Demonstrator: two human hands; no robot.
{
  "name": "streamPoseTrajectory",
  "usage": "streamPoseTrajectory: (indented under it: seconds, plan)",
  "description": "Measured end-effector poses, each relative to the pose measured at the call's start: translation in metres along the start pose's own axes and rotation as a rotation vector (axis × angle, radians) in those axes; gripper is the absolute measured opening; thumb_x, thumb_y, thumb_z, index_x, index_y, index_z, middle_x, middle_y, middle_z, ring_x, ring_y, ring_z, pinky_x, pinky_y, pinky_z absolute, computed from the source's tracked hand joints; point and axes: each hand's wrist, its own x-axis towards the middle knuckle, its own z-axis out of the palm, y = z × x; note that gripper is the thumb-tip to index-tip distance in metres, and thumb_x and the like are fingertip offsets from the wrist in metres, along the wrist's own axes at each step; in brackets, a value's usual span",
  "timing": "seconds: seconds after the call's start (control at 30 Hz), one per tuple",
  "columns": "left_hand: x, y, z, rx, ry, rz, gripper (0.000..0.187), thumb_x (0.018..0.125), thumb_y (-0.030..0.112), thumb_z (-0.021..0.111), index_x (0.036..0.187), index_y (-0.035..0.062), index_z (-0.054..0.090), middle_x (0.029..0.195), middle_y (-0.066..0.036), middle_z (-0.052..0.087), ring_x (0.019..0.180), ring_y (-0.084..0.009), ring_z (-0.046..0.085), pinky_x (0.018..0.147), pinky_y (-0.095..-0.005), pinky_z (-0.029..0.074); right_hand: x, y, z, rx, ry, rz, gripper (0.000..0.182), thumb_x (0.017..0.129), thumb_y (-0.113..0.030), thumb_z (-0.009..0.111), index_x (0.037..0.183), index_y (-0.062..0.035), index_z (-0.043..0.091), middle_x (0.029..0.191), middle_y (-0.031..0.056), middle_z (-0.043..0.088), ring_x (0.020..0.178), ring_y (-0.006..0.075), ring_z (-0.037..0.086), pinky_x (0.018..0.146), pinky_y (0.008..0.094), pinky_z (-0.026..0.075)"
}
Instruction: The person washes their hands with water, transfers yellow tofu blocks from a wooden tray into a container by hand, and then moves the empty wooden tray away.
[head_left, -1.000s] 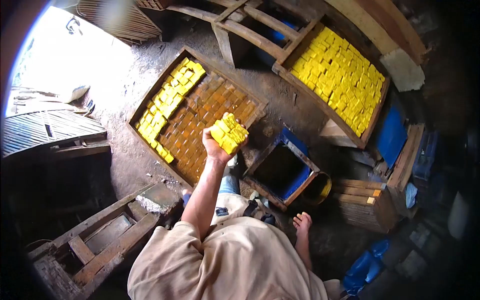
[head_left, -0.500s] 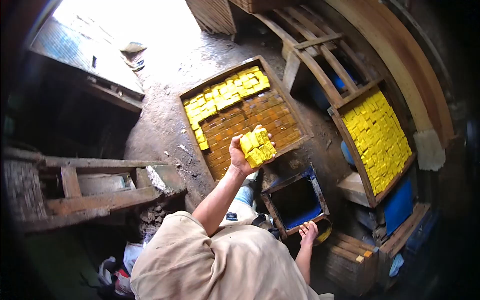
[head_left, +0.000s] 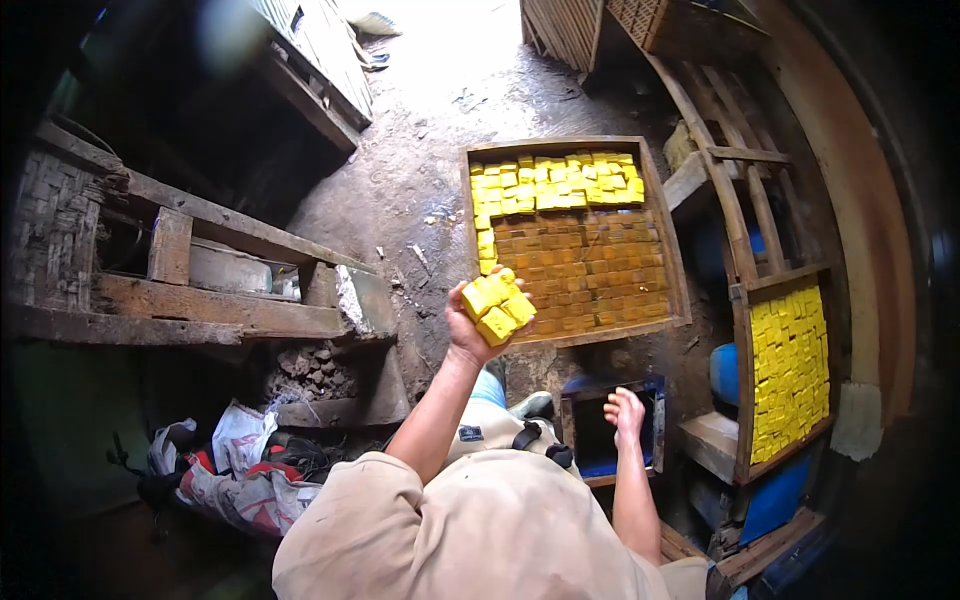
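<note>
My left hand (head_left: 468,328) is closed around a small stack of yellow tofu blocks (head_left: 497,303), held near the front left corner of a wood-rimmed woven tray (head_left: 600,270). Rows of similar yellow tofu pieces (head_left: 560,183) cover the tray's far side and run down its left edge. The rest of its brown weave is bare. My right hand (head_left: 625,412) is raised with loosely bent fingers and nothing visible in it. Below it lies a dark square frame (head_left: 655,440) with blue on its edges.
At the right, another tray of yellow pieces (head_left: 790,370) rests tilted along a wooden rack (head_left: 735,215). A rough wooden bench (head_left: 230,300) stands at the left, with sacks (head_left: 245,440) below it. A blue panel (head_left: 775,500) is at the lower right.
My view has turned, so the tray appears straighter and farther right. My right hand has lifted from the square frame's near edge and moved forward over it. The left hand still holds the tofu.
</note>
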Motion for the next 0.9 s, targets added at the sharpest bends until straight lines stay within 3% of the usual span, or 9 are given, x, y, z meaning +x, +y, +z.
streamPoseTrajectory:
  seconds: [0.13, 0.2, 0.33, 0.4, 0.5, 0.6, 0.67, 0.8, 0.9]
  plan:
    - [-0.005, 0.066, -0.022, -0.046, 0.047, 0.049, 0.062, 0.079, 0.053, 0.058, 0.128, 0.0154, 0.055, 0.122, -0.019, 0.057, 0.11, -0.043, 0.057, 0.084, -0.0616, 0.05, 0.041, -0.05, 0.118, -0.121, -0.125, -0.099, 0.026, 0.087, -0.009, 0.062, 0.112, -0.0021, 0.064, 0.085, 0.0041, 0.066, 0.06, 0.0091, 0.059, 0.049, 0.0203, 0.044]
    - [0.001, 0.103, -0.042, 0.017, 0.201, 0.111, 0.062, 0.077, 0.052, 0.058, 0.128, 0.017, 0.055, 0.122, -0.018, 0.058, 0.11, -0.042, 0.057, 0.085, -0.0614, 0.05, 0.059, -0.064, 0.184, -0.161, -0.18, -0.111, 0.027, 0.086, -0.011, 0.065, 0.112, -0.0031, 0.066, 0.088, 0.0039, 0.067, 0.066, 0.0079, 0.062, 0.051, 0.0206, 0.045]
    - [0.031, 0.171, -0.066, 0.002, 0.284, 0.135, 0.063, 0.075, 0.05, 0.061, 0.129, 0.0181, 0.055, 0.122, -0.018, 0.058, 0.11, -0.0413, 0.057, 0.084, -0.0628, 0.051, 0.114, -0.065, 0.305, -0.428, -0.227, -0.244, 0.029, 0.086, -0.016, 0.066, 0.112, -0.003, 0.068, 0.099, 0.0103, 0.071, 0.085, 0.0184, 0.068, 0.073, 0.0296, 0.054]
    - [0.048, 0.198, -0.079, -0.026, 0.303, 0.117, 0.063, 0.075, 0.049, 0.062, 0.129, 0.0179, 0.054, 0.122, -0.018, 0.057, 0.11, -0.0407, 0.057, 0.084, -0.0629, 0.052, 0.139, -0.074, 0.356, -0.657, -0.174, -0.495, 0.033, 0.085, -0.02, 0.066, 0.112, -0.0026, 0.068, 0.104, 0.016, 0.069, 0.096, 0.0264, 0.067, 0.087, 0.0341, 0.051]
    - [0.068, 0.227, -0.094, -0.035, 0.334, 0.076, 0.061, 0.077, 0.048, 0.062, 0.128, 0.0162, 0.054, 0.122, -0.018, 0.056, 0.11, -0.041, 0.057, 0.082, -0.0618, 0.053, 0.177, -0.086, 0.423, -0.724, -0.129, -0.523, 0.035, 0.084, -0.023, 0.064, 0.113, -0.0035, 0.069, 0.106, 0.0187, 0.066, 0.1, 0.0301, 0.064, 0.089, 0.0367, 0.05]
    - [0.074, 0.243, -0.116, 0.007, 0.358, 0.034, 0.06, 0.078, 0.048, 0.06, 0.128, 0.0152, 0.054, 0.121, -0.019, 0.056, 0.109, -0.041, 0.057, 0.081, -0.0609, 0.054, 0.223, -0.079, 0.465, -0.742, -0.083, -0.567, 0.038, 0.083, -0.027, 0.066, 0.112, -0.0018, 0.069, 0.102, 0.0151, 0.062, 0.095, 0.0287, 0.061, 0.088, 0.0369, 0.048]
    - [0.068, 0.252, -0.135, 0.019, 0.416, 0.021, 0.06, 0.079, 0.048, 0.06, 0.129, 0.0149, 0.053, 0.121, -0.02, 0.056, 0.108, -0.0413, 0.058, 0.081, -0.0616, 0.053, 0.242, -0.07, 0.481, -0.851, 0.003, -0.748, 0.037, 0.082, -0.026, 0.065, 0.108, -0.0004, 0.069, 0.101, 0.0177, 0.059, 0.097, 0.0336, 0.056, 0.089, 0.0422, 0.044]
    - [0.055, 0.259, -0.147, -0.009, 0.514, 0.027, 0.06, 0.079, 0.046, 0.06, 0.129, 0.0131, 0.055, 0.12, -0.021, 0.058, 0.108, -0.0431, 0.058, 0.087, -0.0601, 0.051, 0.243, -0.062, 0.498, -0.804, 0.131, -0.742, 0.024, 0.077, -0.019, 0.071, 0.09, -0.0011, 0.063, 0.098, 0.0165, 0.057, 0.095, 0.0344, 0.052, 0.087, 0.0445, 0.042]
    - [0.052, 0.26, -0.15, -0.042, 0.51, 0.021, 0.059, 0.079, 0.044, 0.06, 0.128, 0.0122, 0.055, 0.12, -0.021, 0.059, 0.108, -0.0433, 0.057, 0.09, -0.0588, 0.05, 0.248, -0.064, 0.499, -0.761, 0.066, -0.657, 0.028, 0.072, -0.016, 0.078, 0.088, -0.0033, 0.058, 0.085, 0.0106, 0.06, 0.08, 0.0263, 0.058, 0.075, 0.0384, 0.048]
